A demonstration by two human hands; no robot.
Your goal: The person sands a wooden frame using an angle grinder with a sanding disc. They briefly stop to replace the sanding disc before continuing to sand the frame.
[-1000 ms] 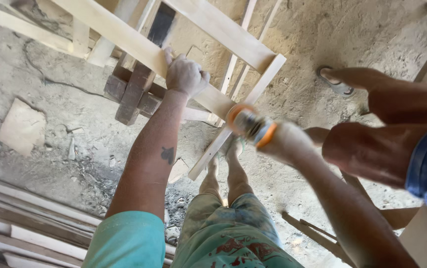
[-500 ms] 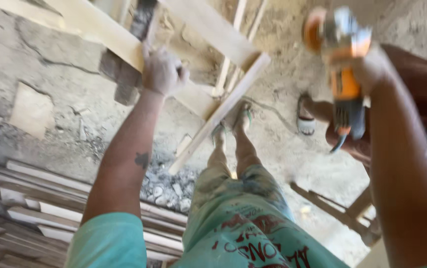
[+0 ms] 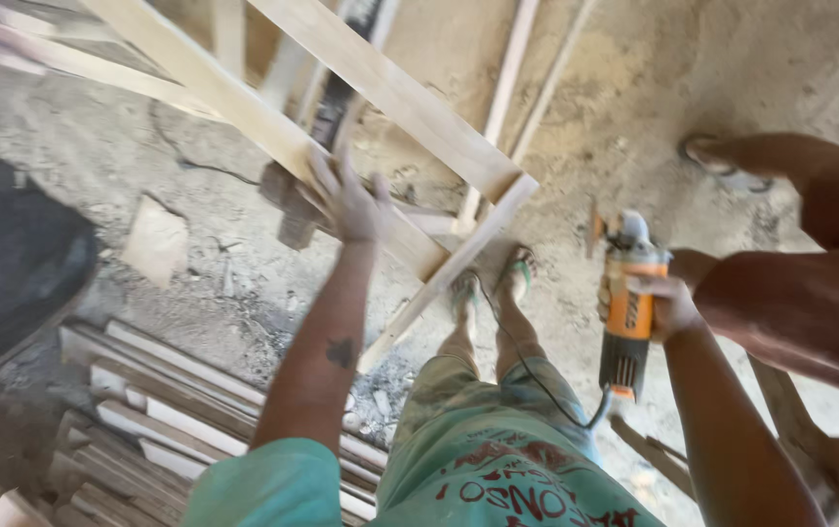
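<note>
a dusty, sandy dirt floor carries everything. at nine o'clock a flat square offcut lies on it. at seven o'clock a stack of pale planks rests on the ground, with small rubble just beside its upper edge. at twelve o'clock thin pale slats lie on the sand. a dark wooden block sits at eleven o'clock, under the pale wooden frame.
</note>
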